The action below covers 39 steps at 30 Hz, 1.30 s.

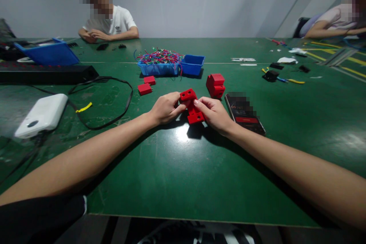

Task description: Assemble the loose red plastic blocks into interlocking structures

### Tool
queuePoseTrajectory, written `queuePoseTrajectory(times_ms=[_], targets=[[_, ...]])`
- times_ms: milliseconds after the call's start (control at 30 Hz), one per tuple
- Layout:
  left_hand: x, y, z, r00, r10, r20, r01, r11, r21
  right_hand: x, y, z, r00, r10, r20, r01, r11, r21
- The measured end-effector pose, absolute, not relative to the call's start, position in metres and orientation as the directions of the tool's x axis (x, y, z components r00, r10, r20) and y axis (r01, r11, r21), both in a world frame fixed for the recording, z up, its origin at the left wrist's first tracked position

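Only the head view to go on here, so: you've got a red piece with holes in it [193,109] pinched up off the green table [171,175], right in front of you. Your left hand [168,108] has it by the upper part, thumb against the side, and your right hand [214,112] grips it from the other side, thumb and fingers curled in. Can't tell if that's one solid part or two put together, your fingers hide too much.

What I'd worry about: it's small and you're only on it with fingertips, so if one hand pushes or twists harder than the other, it could pop out and hit the table. If it's two parts, uneven pressure might also leave them crooked.

Your right hand is also near the red block [215,85] and the phone [244,116]. A careless elbow or wrist swing could nudge either one. Two small red pieces [145,89] [149,80] sit on the table past your left hand; a sloppy reach might scatter them. Behind those, the blue tray [159,69] is heaped with wires [161,56], some poking over the rim, so a snag there could drag a few out.
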State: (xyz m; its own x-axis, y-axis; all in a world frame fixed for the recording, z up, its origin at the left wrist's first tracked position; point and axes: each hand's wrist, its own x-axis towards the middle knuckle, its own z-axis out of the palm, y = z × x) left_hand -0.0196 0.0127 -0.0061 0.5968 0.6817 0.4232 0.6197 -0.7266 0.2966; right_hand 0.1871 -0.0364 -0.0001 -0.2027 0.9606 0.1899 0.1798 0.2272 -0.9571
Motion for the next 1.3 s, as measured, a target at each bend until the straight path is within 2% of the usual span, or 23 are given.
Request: queuePoseTrajectory(times_ms=[400,800,900,1033,1133,1300], targets=[[-0.0174,0.0111,-0.0059,0.585,0.626,0.516,0.578,-0.768,0.276,0.1877,-0.038,0.0016,-0.245,0.955,0.167,0.182,0.215,-0.96],[-0.0154,0.0073,-0.0047,0.459,0.68,0.572,0.676,-0.685,0.272,0.1872,-0.0387,0.0022,-0.268,0.948,0.172,0.067,0.197,-0.978],[-0.0151,0.0081,-0.0042,0.413,0.722,0.555,0.71,-0.637,0.3,0.1871,-0.0408,0.0037,-0.294,0.939,0.18,0.136,0.228,-0.964],[-0.0163,0.0121,-0.0055,0.347,0.758,0.552,0.733,-0.586,0.344,0.1864,-0.0424,0.0033,-0.283,0.919,0.272,0.294,0.354,-0.888],[-0.0174,0.0143,-0.0065,0.325,0.756,0.568,0.733,-0.581,0.355,0.1858,-0.0418,0.0009,-0.233,0.918,0.321,0.301,0.382,-0.874],[-0.0169,0.0138,-0.0055,0.326,0.731,0.599,0.692,-0.616,0.376,0.1861,-0.0396,-0.0016,-0.147,0.937,0.316,0.3,0.347,-0.889]])
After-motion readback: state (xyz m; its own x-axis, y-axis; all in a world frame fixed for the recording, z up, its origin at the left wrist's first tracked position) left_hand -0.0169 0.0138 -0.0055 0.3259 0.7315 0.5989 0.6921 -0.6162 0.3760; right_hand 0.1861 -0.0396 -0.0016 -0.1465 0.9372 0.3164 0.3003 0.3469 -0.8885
